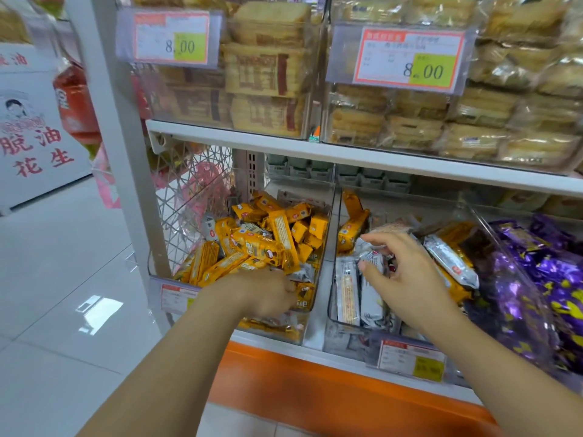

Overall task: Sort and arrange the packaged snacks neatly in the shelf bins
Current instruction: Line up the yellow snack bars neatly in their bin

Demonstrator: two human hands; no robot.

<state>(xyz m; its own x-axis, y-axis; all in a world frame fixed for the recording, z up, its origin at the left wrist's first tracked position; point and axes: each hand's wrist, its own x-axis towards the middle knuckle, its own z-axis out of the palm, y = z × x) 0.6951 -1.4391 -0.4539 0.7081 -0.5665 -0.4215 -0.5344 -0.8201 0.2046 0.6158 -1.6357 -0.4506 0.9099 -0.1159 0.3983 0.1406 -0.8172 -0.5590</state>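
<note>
Nearest, the left hand (pixel 268 293) dips into the front of the left bin (pixel 325 241), fingers curled down among yellow packs (pixel 262 244); whether they grip one I cannot tell. The right hand (pixel 410 272) hangs over the middle bin (pixel 332 279), index finger straight, thumb and curled fingers pinching a silver pack (pixel 373 263).

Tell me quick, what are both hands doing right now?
Left hand: fingers hidden among yellow packets, cannot tell.
Right hand: closed, pinching a silver packet.
</note>
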